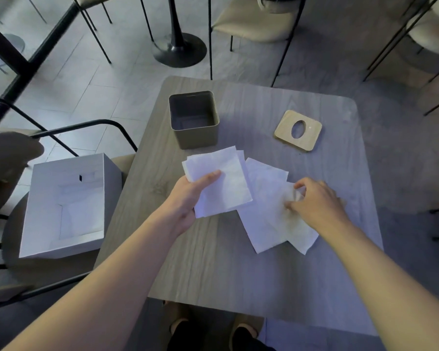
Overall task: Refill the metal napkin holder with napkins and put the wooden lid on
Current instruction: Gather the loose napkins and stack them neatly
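A small stack of napkins (221,183) is pinched by the left hand (188,196) just in front of the metal napkin holder (194,120), which stands upright and open-topped. Loose napkins (269,214) beside the stack are pinched by the right hand (317,201). The wooden lid (298,130) lies flat to the holder's right.

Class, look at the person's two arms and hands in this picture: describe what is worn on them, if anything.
Nothing is worn on either arm: both forearms are bare, with no sleeve in view. The left hand and the right hand have no gloves, and no rings, watch or bracelet can be seen.
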